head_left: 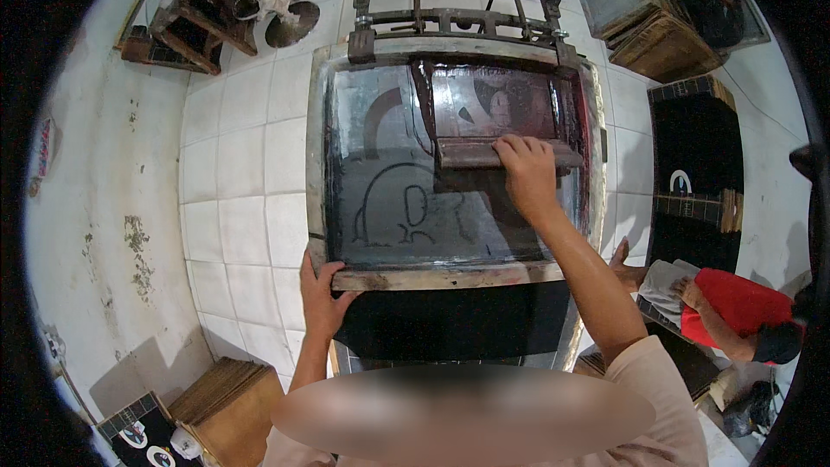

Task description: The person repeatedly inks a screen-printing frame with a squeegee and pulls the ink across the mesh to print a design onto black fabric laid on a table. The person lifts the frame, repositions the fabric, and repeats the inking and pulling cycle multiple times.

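Observation:
A screen-printing frame lies in front of me, its mesh showing dark curved shapes and an outline drawing. My right hand is closed over the top of a wide brown squeegee, which stands across the right half of the mesh. Dark red ink runs in a streak left of the squeegee and along the mesh's right side. At the frame's near left corner, my left hand grips the rim with its thumb on top. Black material shows below the frame's near edge.
Metal hinge bars hold the frame's far side. Black printed panels lie at the right, near a person in a red shirt. Stacked boards stand at near left. A wooden stool stands at far left.

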`<state>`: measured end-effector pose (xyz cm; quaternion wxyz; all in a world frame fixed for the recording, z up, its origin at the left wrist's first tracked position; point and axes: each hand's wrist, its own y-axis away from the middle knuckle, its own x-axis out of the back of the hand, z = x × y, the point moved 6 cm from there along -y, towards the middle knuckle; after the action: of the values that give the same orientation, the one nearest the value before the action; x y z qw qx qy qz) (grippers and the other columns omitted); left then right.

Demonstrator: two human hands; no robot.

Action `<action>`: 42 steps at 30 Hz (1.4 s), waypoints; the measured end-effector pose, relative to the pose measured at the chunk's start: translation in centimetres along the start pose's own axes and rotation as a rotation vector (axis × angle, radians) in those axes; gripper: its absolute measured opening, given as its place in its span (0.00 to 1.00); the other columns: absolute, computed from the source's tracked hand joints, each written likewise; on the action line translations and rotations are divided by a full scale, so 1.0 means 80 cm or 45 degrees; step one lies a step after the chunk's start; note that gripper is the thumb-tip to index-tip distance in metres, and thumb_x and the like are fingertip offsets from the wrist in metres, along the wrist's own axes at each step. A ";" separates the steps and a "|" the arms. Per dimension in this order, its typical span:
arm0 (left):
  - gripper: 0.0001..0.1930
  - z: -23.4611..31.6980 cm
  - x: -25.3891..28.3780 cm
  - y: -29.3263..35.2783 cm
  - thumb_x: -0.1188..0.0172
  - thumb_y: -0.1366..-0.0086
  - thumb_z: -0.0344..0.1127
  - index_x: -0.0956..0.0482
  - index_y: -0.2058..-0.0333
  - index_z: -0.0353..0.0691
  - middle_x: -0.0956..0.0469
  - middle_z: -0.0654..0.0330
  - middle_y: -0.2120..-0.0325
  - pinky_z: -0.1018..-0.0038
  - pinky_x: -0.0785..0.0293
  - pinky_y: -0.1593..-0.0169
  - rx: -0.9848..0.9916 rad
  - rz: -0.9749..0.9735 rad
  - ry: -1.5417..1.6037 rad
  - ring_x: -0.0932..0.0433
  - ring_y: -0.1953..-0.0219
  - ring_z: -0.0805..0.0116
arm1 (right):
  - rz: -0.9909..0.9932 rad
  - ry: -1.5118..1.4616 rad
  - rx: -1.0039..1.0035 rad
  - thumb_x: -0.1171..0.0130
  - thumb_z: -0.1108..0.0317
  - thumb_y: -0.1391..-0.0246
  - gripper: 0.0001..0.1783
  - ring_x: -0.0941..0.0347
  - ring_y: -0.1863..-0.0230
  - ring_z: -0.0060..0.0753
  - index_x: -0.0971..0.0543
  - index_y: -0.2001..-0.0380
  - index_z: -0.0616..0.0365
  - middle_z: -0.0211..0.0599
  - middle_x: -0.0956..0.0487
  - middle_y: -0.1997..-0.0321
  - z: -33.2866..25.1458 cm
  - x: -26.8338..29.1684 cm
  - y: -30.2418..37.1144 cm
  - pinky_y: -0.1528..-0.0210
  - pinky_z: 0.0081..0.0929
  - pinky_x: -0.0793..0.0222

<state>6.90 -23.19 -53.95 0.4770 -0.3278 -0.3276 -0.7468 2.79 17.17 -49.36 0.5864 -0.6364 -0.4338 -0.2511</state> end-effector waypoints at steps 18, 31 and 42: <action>0.34 0.028 0.040 0.002 0.16 0.57 0.30 0.21 0.50 0.43 0.44 0.46 0.30 0.58 0.26 0.35 0.032 -0.017 0.160 0.32 0.33 0.44 | -0.675 -0.063 -0.080 0.31 0.68 0.51 0.23 0.20 0.47 0.59 0.19 0.49 0.53 0.51 0.16 0.51 0.183 -0.113 -0.182 0.44 0.49 0.24; 0.79 0.074 0.142 0.003 0.12 0.69 0.58 0.55 0.23 0.39 0.38 0.48 0.34 0.57 0.22 0.37 -0.069 0.209 0.873 0.29 0.36 0.53 | -0.489 -0.116 -0.451 0.36 0.48 0.39 0.29 0.45 0.21 0.53 0.21 0.38 0.47 0.36 0.24 0.33 -0.140 0.176 0.083 0.24 0.70 0.65; 0.10 -0.108 0.101 -0.136 0.44 0.24 0.35 0.19 0.61 0.34 0.16 0.57 0.66 0.69 0.21 0.60 -0.479 0.441 1.390 0.21 0.67 0.71 | 0.132 0.319 -0.484 0.49 0.52 0.33 0.26 0.20 0.48 0.51 0.20 0.44 0.61 0.49 0.15 0.51 -0.053 0.361 -0.215 0.40 0.37 0.31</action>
<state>-7.36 -30.52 -54.31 0.6248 -0.0243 0.1607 -0.7637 3.41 19.41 -15.57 0.5175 -0.7205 -0.2693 -0.3749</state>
